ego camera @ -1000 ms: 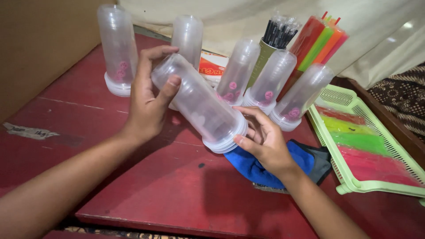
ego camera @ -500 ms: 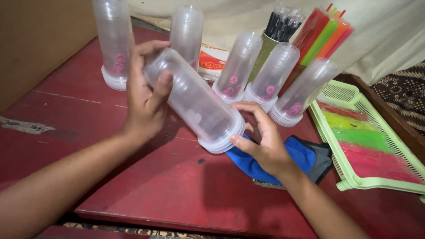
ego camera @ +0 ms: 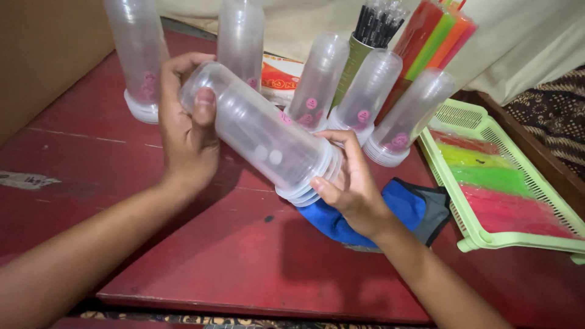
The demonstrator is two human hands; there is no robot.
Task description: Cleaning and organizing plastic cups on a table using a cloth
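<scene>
I hold a stack of nested clear plastic cups (ego camera: 259,131) lying tilted above the red table (ego camera: 201,256). My left hand (ego camera: 190,131) wraps the closed upper end of the stack. My right hand (ego camera: 350,183) grips the rim end at the lower right, thumb on the outermost rims. Under my right hand lies a blue and grey cloth (ego camera: 402,210).
Several more clear cup stacks stand upside down at the back, such as one at the far left (ego camera: 135,55) and one on the right (ego camera: 408,116). A bundle of black straws (ego camera: 378,21) and coloured sleeves (ego camera: 436,36) stand behind. A green tray (ego camera: 506,183) holds coloured sheets.
The view and both hands have shifted slightly; the stack has tilted a little flatter and my right hand has slid along its rim end.
</scene>
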